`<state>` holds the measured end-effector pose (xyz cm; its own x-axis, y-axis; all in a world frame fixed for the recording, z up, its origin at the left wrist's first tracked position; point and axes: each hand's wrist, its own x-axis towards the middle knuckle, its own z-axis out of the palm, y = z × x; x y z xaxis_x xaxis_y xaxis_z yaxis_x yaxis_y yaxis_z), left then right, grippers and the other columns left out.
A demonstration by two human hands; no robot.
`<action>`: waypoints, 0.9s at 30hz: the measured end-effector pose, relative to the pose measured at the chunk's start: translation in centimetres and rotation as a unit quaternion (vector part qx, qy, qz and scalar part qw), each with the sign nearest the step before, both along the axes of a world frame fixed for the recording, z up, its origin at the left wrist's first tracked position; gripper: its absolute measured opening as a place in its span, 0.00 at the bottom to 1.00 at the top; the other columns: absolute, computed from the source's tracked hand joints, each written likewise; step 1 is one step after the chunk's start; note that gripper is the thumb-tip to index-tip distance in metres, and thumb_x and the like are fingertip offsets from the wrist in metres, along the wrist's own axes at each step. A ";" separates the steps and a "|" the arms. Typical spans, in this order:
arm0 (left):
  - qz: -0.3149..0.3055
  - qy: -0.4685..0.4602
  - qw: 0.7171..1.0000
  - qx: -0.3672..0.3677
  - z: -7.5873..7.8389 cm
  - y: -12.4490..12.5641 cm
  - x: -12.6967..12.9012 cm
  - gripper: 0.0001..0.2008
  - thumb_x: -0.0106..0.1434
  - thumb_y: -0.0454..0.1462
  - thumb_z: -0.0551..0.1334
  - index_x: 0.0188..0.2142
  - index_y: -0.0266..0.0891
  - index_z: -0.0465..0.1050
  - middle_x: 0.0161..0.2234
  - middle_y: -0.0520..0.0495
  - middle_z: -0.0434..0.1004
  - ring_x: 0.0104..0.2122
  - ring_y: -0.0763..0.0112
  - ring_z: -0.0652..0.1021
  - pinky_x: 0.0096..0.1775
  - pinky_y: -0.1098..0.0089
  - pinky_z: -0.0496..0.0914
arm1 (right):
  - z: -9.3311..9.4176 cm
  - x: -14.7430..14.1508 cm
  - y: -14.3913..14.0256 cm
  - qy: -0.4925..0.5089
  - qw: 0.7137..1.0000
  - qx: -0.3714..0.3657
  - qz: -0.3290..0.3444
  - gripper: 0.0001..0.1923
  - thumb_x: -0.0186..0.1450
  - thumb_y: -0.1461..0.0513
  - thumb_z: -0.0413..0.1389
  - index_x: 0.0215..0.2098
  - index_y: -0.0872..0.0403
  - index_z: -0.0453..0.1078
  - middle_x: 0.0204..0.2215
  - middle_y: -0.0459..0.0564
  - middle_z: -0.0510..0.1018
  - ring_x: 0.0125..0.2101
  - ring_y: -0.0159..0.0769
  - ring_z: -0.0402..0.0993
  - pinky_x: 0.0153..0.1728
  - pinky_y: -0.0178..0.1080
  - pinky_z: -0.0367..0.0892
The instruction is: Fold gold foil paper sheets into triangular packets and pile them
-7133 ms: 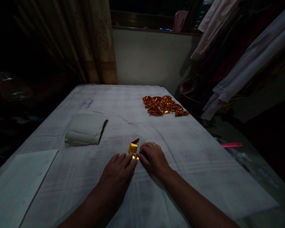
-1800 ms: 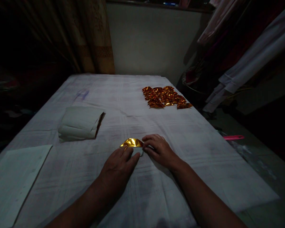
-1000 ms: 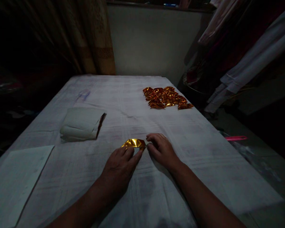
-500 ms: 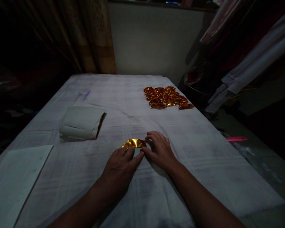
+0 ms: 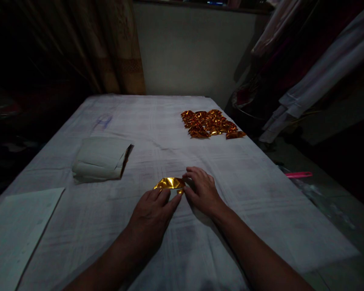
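Below the frame's centre, we see a gold foil piece (image 5: 170, 183), folded, on a pale cloth (image 5: 151, 125). The left hand (image 5: 151, 209), fingers bent, holds its near edge; the right hand (image 5: 204, 192), half curled, meets its right end, its grip unclear to us. A foil heap (image 5: 210, 123) lies upper right of centre.

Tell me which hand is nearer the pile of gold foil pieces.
Right. The right hand is on the near side of the pile, apart from it; the left hand is farther back and further left.
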<state>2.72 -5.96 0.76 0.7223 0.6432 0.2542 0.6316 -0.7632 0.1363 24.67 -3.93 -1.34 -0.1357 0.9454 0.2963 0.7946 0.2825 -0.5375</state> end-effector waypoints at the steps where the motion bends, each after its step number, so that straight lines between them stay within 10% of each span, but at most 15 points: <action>1: 0.002 0.001 1.000 -0.001 0.0 0.0 0.0 0.24 0.69 0.31 0.56 0.63 0.41 0.64 0.51 0.39 0.73 0.48 0.56 0.73 0.48 0.54 0.72 | 0.0 0.3 0.0 0.016 1.000 0.000 0.006 0.16 0.62 0.66 0.54 0.48 0.50 0.71 0.57 0.57 0.75 0.60 0.49 0.67 0.56 0.55 0.63; 27: 0.007 0.019 1.000 -0.006 0.0 -0.2 0.1 0.26 0.67 0.29 0.56 0.64 0.41 0.64 0.52 0.39 0.72 0.49 0.56 0.73 0.48 0.52 0.72 | 0.4 0.6 -0.3 -0.065 0.996 0.002 0.059 0.04 0.68 0.62 0.57 0.38 0.50 0.74 0.57 0.56 0.75 0.61 0.49 0.65 0.57 0.56 0.62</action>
<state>2.84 -6.12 0.79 0.7229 0.6556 0.2181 0.6464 -0.7532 0.1215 25.28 -4.21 -0.95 -0.2829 0.9194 0.2733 0.8183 0.3799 -0.4313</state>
